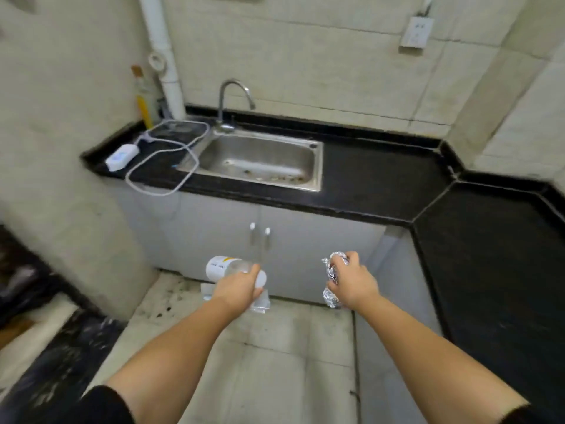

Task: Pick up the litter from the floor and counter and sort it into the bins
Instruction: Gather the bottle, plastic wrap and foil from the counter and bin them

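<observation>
Bare forearms, seemingly short black sleeves (104, 405) at the frame's edge

Clear plastic bottle (224, 267) with white label, lying sideways in the left hand (240, 289), crumpled silver foil (331, 280) gripped in the right hand (351, 283), both above the floor

Beige tiled walls are enclosing a black counter (382, 179) holding a steel sink (260, 160), above 2 white cabinet doors (232, 240).

one bottle (220, 266), one foil wad (332, 280), one sink (260, 157)
</observation>
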Motion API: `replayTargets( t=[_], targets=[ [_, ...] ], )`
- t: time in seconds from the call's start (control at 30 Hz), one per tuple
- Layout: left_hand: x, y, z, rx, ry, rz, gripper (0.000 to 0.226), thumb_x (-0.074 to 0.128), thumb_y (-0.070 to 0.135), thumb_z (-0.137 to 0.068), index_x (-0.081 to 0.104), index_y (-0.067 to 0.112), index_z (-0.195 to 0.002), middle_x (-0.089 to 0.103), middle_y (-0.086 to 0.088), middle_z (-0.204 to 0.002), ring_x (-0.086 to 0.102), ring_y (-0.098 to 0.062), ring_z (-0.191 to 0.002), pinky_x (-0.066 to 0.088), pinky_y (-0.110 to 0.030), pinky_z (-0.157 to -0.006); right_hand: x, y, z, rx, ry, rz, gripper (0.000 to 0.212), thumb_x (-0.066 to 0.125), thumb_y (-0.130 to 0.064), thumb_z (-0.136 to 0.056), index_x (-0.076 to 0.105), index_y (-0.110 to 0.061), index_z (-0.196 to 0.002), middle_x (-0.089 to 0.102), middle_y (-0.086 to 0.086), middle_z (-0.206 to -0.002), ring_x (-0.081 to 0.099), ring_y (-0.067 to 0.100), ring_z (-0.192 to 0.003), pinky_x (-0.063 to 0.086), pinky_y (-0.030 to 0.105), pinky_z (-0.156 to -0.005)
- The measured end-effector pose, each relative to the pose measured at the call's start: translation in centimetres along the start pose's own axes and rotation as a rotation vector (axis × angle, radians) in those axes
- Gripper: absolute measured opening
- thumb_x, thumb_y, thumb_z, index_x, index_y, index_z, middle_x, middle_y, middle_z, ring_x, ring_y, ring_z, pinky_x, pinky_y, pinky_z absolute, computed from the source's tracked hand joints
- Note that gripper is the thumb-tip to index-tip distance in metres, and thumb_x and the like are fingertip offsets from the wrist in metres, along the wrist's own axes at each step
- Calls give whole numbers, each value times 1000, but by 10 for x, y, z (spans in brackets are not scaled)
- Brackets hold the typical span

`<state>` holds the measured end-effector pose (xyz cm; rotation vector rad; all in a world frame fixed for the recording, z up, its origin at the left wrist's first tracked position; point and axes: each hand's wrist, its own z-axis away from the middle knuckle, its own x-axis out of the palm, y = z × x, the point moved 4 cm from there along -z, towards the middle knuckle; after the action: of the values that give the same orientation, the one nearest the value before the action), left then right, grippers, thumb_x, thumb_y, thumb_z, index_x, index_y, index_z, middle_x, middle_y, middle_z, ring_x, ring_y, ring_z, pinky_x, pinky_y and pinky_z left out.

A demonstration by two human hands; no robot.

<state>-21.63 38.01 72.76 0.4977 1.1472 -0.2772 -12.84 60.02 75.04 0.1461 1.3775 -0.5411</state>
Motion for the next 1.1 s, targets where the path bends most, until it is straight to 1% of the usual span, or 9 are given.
replayTargets(
  t=[0.2,0.33,0.4,0.53,0.63,0.77,0.93,1.03,1.1],
  targets=[
    [17,-197,143,-356,12,109,45,43,33,-97,35,16,-139,60,-15,-129,56,-32,-118,46,-37,-82,83,-201,42,-291,-139,56,32,52,-24,-89,45,-19,-120,36,11,-133,55,38,-104,40,33,-71],
    [35,-307,263,-696,76,263,47,46,33,-94,40,22,-139,52,-11,-141,50,-31,-128,40,-40,-103,132,-329,89,-559,-240,134,31,54,-24,-89,46,-19,-119,36,11,-132,56,37,-103,40,33,-70],
    [51,-340,326,-830,102,317,47,49,38,-94,41,24,-138,50,-8,-142,49,-29,-129,40,-40,-105,152,-383,116,-691,-293,173,32,54,-24,-89,47,-19,-120,37,12,-132,58,37,-103,42,35,-73],
    [98,-368,441,-1112,107,444,50,51,43,-92,39,24,-137,54,-11,-138,51,-30,-125,45,-39,-98,197,-469,176,-963,-389,263,29,55,-25,-88,47,-17,-115,38,14,-127,58,37,-100,36,33,-70],
    [138,-364,509,-1313,134,544,50,46,41,-96,36,21,-140,53,-13,-138,48,-31,-128,44,-39,-100,236,-518,225,-1182,-435,346,32,57,-27,-87,46,-17,-115,38,13,-129,59,38,-100,41,35,-73],
    [191,-345,581,-1521,98,728,49,40,41,-99,33,23,-144,46,-11,-145,46,-32,-131,42,-42,-103,282,-549,299,-1334,-495,455,37,58,-31,-89,43,-20,-121,36,13,-133,57,38,-104,46,37,-80],
    [246,-339,651,-1597,106,790,54,49,39,-95,31,27,-145,44,-16,-143,52,-35,-122,48,-42,-90,342,-566,389,-1483,-583,580,44,58,-33,-89,42,-22,-128,34,13,-137,57,37,-108,50,40,-89],
    [280,-357,682,-1573,56,823,52,49,41,-95,31,29,-142,44,-17,-142,56,-37,-115,49,-41,-87,379,-578,432,-1475,-617,618,47,58,-32,-89,40,-22,-131,32,14,-142,55,38,-112,49,42,-93],
    [301,-378,699,-1535,30,863,52,49,42,-94,31,31,-141,36,-16,-145,56,-39,-113,48,-42,-88,404,-585,455,-1434,-638,636,45,57,-33,-90,39,-22,-131,33,14,-141,55,38,-112,48,42,-92]
  ],
)
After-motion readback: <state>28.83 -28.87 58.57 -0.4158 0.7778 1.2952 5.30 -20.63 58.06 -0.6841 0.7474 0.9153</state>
